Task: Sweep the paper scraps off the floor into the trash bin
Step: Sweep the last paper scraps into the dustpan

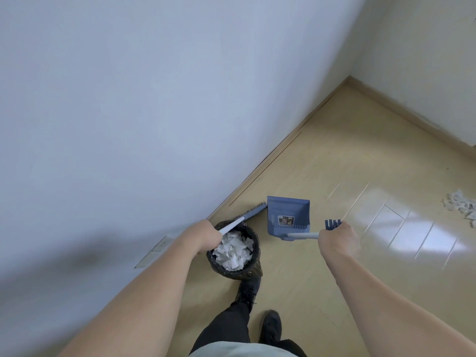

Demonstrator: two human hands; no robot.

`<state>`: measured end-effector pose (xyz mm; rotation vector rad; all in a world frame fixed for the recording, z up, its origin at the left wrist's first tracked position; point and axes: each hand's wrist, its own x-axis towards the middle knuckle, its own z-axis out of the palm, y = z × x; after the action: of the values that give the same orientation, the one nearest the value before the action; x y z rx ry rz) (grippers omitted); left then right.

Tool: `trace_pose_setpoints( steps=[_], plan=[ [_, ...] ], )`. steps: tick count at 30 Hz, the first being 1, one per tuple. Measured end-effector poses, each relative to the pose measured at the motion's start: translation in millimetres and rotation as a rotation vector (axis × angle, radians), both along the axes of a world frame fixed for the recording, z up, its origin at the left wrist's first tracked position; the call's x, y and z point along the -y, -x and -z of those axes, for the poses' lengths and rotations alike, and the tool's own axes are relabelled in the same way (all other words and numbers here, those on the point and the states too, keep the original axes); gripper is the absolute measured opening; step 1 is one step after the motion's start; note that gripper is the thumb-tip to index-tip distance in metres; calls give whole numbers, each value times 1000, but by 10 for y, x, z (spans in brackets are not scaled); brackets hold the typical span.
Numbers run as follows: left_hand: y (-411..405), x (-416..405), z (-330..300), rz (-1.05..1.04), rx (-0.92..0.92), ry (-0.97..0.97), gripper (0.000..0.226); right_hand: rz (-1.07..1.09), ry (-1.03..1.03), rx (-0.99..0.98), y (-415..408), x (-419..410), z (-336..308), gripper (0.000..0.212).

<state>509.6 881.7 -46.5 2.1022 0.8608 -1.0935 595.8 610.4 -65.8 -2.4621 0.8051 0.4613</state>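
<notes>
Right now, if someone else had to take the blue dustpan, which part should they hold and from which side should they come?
Take the pale handle, not the pan. It sticks out rightward from the low back edge of the blue dustpan, and the right hand already grips its far end. Come from above, onto the bare stretch between that hand and the pan. The trash bin crowds the left side.

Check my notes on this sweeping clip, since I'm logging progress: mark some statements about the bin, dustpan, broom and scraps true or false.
1. The trash bin holds crumpled paper. True.
2. The left hand grips the dustpan handle. False: it grips the broom handle; the right hand holds the dustpan.
3. The floor holds no more scraps. False: a pile of scraps lies at the far right.
4. The bin stands near the wall. True.
5. The dustpan is red. False: it is blue.
</notes>
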Motion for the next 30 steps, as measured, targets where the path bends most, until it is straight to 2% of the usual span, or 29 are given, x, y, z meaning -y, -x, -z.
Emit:
trace_pose_setpoints(
  steps=[3, 8, 15, 25, 30],
  plan=[
    [86, -23, 25, -51, 16, 1, 24, -48, 29, -10, 39, 48, -29, 10],
    [179, -99, -26, -162, 13, 12, 9, -139, 60, -28, 112, 42, -64, 15],
    [357, -355, -177, -292, -10, 5, 8, -271, 50, -24, 138, -72, -142, 13],
    [744, -363, -60, -364, -69, 23, 6, -621, 111, -27, 334, -397, -103, 9],
    [904, -253, 13, -371, -79, 45, 6, -677, 116, -18, 476, -446, -139, 9]
  ],
)
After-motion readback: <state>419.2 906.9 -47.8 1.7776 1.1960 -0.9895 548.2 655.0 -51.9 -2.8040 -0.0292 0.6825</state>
